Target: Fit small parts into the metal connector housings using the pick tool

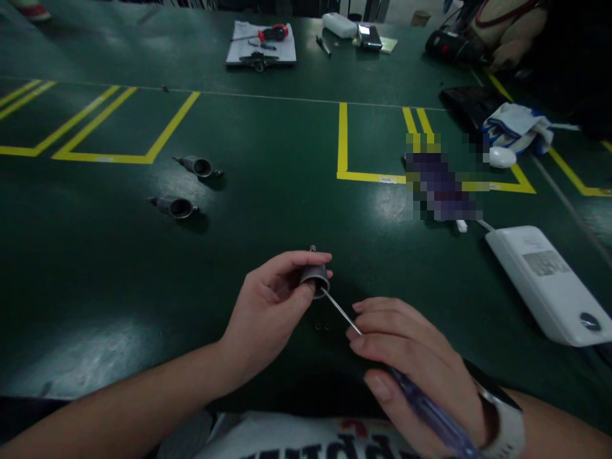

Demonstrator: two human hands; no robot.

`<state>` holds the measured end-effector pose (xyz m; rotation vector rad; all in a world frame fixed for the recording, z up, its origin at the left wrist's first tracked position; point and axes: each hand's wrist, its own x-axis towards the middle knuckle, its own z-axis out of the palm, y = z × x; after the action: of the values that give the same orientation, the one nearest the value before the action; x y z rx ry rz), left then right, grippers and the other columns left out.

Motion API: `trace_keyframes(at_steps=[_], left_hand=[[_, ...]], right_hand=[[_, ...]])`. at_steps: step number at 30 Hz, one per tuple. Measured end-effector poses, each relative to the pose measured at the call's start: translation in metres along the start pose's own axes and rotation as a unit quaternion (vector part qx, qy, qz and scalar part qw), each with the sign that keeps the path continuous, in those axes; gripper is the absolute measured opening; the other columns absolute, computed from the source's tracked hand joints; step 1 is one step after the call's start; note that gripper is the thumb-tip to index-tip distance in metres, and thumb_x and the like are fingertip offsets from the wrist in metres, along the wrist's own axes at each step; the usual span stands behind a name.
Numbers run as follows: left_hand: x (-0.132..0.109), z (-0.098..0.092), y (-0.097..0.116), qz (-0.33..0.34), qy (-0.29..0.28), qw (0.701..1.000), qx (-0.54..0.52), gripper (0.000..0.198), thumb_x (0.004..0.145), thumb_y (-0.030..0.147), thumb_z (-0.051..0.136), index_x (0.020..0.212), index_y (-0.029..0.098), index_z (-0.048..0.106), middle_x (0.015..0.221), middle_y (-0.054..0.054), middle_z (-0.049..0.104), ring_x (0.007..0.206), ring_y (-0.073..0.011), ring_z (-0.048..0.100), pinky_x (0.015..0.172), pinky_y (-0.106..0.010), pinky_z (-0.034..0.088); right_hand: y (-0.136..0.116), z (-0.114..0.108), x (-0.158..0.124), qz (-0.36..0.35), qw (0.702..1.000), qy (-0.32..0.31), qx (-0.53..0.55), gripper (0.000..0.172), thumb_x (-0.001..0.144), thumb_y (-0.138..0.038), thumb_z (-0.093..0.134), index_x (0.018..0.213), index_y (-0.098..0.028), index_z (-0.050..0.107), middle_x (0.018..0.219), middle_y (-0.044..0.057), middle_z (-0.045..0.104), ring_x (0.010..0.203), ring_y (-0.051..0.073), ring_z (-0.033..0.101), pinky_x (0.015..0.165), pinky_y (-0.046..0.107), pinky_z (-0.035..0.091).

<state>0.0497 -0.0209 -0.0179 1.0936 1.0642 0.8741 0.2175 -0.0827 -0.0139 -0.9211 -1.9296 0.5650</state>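
Note:
My left hand (270, 306) is closed round a small grey metal cup-shaped part (315, 274), its round opening facing me. My right hand (415, 357) grips a screwdriver (421, 398) with a translucent purple handle. The screwdriver's thin shaft points up and left, and its tip is at the mouth of the metal part; how far in it reaches is hard to see. Two tiny rings (322, 326) lie on the green table just below the part. Farther left lie two similar metal parts, one (197, 167) behind the other (174, 206), each with its opening turned up.
A white power bank (549, 280) with a cable lies at the right, beside a blurred-out phone-like object (440, 185). Gloves (519, 127) lie beyond it. At the back are a clipboard (261, 54) with a red-and-black screwdriver (275, 33) and a pen (324, 46). Yellow tape (342, 140) marks the table.

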Motion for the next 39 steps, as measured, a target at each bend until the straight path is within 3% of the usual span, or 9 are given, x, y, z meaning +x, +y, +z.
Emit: trace_keyframes(at_steps=[2,4,7,9,18,24,30,33,39], left_hand=[[0.001,-0.003,0.001,-0.004,-0.012,0.999,-0.035,0.027,0.071,0.007,0.064,0.096,0.017,0.061,0.107,-0.004,0.066,0.091,-0.0173,0.065,0.081,-0.028,0.053],[0.003,-0.007,0.002,-0.012,-0.022,0.998,-0.059,0.035,0.067,0.004,0.068,0.098,0.018,0.06,0.112,-0.004,0.064,0.095,-0.0175,0.064,0.081,-0.025,0.053],[0.005,-0.012,0.005,-0.02,-0.028,0.996,-0.077,0.039,0.066,0.004,0.07,0.101,0.018,0.061,0.111,-0.004,0.065,0.096,-0.0169,0.064,0.081,-0.022,0.053],[0.007,-0.013,0.007,-0.01,-0.026,0.995,-0.1,0.038,0.067,0.005,0.07,0.101,0.019,0.061,0.107,-0.004,0.066,0.094,-0.0174,0.065,0.082,-0.024,0.053],[0.007,-0.013,0.013,-0.016,-0.052,0.981,-0.189,0.027,0.072,0.013,0.068,0.099,0.018,0.064,0.1,-0.004,0.069,0.101,-0.024,0.062,0.087,-0.03,0.053],[0.006,-0.013,0.012,-0.022,-0.036,0.985,-0.169,0.029,0.072,0.013,0.068,0.1,0.02,0.066,0.098,-0.003,0.07,0.098,-0.0212,0.064,0.087,-0.027,0.052],[0.005,-0.012,0.011,-0.005,-0.009,0.993,-0.117,0.027,0.073,0.015,0.067,0.1,0.021,0.066,0.106,-0.005,0.068,0.098,-0.0219,0.064,0.085,-0.031,0.053],[0.005,-0.014,0.008,0.003,-0.007,0.998,-0.069,0.026,0.075,0.016,0.066,0.1,0.021,0.067,0.105,-0.004,0.068,0.095,-0.0187,0.065,0.084,-0.027,0.053],[0.005,-0.015,0.007,0.014,-0.012,0.999,0.03,0.029,0.074,0.017,0.067,0.103,0.019,0.066,0.103,-0.005,0.069,0.094,-0.0172,0.064,0.086,-0.027,0.051]], right_hand=[[0.001,-0.005,-0.001,0.045,0.996,0.029,0.07,0.015,0.084,-0.015,0.047,0.093,-0.012,0.059,0.076,0.007,0.064,0.074,0.017,0.062,0.083,0.042,0.051],[0.004,-0.007,-0.003,0.136,0.979,0.045,0.142,0.016,0.087,-0.018,0.044,0.086,-0.016,0.06,0.07,0.003,0.062,0.07,0.016,0.061,0.087,0.044,0.048],[0.013,-0.007,-0.005,0.265,0.937,0.029,0.228,0.024,0.089,-0.022,0.045,0.07,-0.018,0.06,0.06,-0.001,0.059,0.061,0.013,0.058,0.091,0.044,0.046],[0.019,-0.005,-0.006,0.29,0.923,0.017,0.253,0.026,0.088,-0.023,0.047,0.065,-0.018,0.059,0.056,-0.002,0.056,0.056,0.012,0.056,0.092,0.043,0.045],[0.017,-0.004,-0.004,0.251,0.95,-0.015,0.182,0.025,0.088,-0.022,0.047,0.067,-0.016,0.06,0.059,-0.001,0.057,0.063,0.012,0.058,0.09,0.039,0.046],[0.012,-0.004,-0.002,0.23,0.963,-0.065,0.125,0.025,0.088,-0.02,0.045,0.066,-0.016,0.055,0.058,-0.002,0.054,0.057,0.011,0.053,0.089,0.04,0.044],[0.004,-0.002,-0.005,0.135,0.982,-0.125,0.042,0.012,0.081,-0.011,0.048,0.072,-0.015,0.054,0.063,0.001,0.054,0.062,0.013,0.052,0.091,0.043,0.042],[0.006,0.0,-0.006,0.089,0.989,-0.111,0.032,0.01,0.078,-0.009,0.048,0.076,-0.014,0.056,0.065,0.002,0.058,0.063,0.014,0.054,0.089,0.044,0.044],[0.005,-0.005,-0.005,0.02,0.999,-0.01,0.039,0.016,0.079,-0.01,0.046,0.088,-0.013,0.059,0.068,0.004,0.062,0.064,0.016,0.059,0.084,0.046,0.049]])
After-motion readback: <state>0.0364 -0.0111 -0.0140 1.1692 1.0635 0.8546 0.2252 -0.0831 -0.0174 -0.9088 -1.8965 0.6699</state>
